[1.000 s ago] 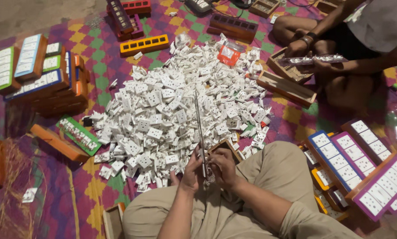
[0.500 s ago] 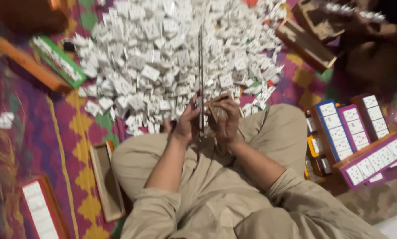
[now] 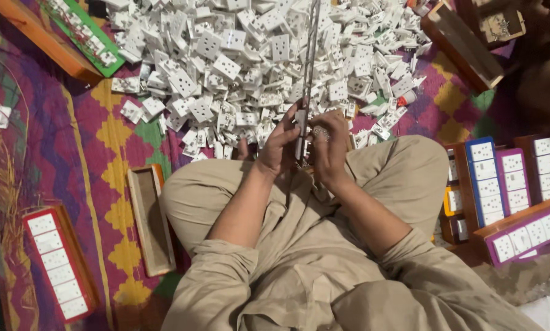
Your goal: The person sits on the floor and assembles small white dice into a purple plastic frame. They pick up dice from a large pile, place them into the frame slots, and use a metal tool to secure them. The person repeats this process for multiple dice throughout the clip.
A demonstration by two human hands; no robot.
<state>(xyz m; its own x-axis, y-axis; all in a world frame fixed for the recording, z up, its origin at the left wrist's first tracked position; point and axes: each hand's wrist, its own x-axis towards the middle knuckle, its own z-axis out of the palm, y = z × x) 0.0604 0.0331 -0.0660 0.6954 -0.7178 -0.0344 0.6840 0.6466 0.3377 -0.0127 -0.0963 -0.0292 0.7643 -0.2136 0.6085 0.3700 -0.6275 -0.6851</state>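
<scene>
I sit cross-legged on a patterned mat. My left hand (image 3: 279, 146) and my right hand (image 3: 330, 147) are closed around the near end of a long thin metal strip (image 3: 310, 58) that runs away from me over a big heap of white plastic socket parts (image 3: 238, 67). A small white part sits between my fingers at the strip's lower end. My knees flank the hands, and the heap begins just beyond my fingertips.
An empty wooden tray (image 3: 149, 220) lies by my left knee. A red tray of white sockets (image 3: 59, 263) sits at the lower left. Blue, purple and brown socket boards (image 3: 514, 190) stand at the right. Another wooden tray (image 3: 462, 46) and a green board (image 3: 82, 37) lie near the heap.
The camera has tipped further down toward my lap, so the other person at the far right has left the view. My hands still hold the strip in the same place.
</scene>
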